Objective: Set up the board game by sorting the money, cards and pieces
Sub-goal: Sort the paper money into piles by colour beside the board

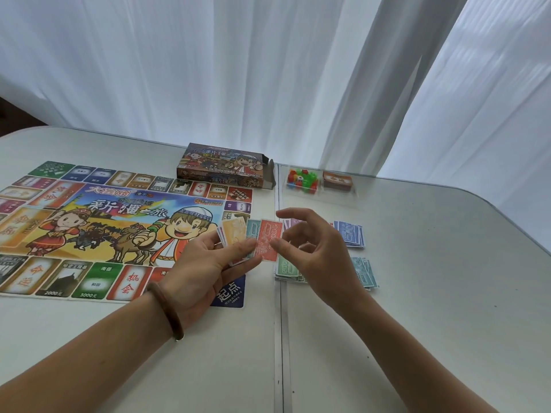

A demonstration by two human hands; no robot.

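Note:
My left hand (pixel 205 260) holds a fanned bundle of paper money (pixel 238 234) over the right edge of the colourful game board (pixel 89 228); an orange, a teal and a red note show. My right hand (pixel 313 248) pinches the lower right edge of the red note (pixel 268 239) with thumb and finger. On the table to the right lie sorted piles: blue notes (pixel 351 234), green notes (pixel 284 271), teal notes (pixel 365 272), and a purple pile (pixel 290 223) mostly hidden behind my right hand.
The opened game box (pixel 223 169) lies behind the board. A clear tray (pixel 320 195) holds coloured plastic pieces (pixel 301 180) and a brown card deck (pixel 337 180). A seam (pixel 278 338) runs down the white table. White curtains hang behind.

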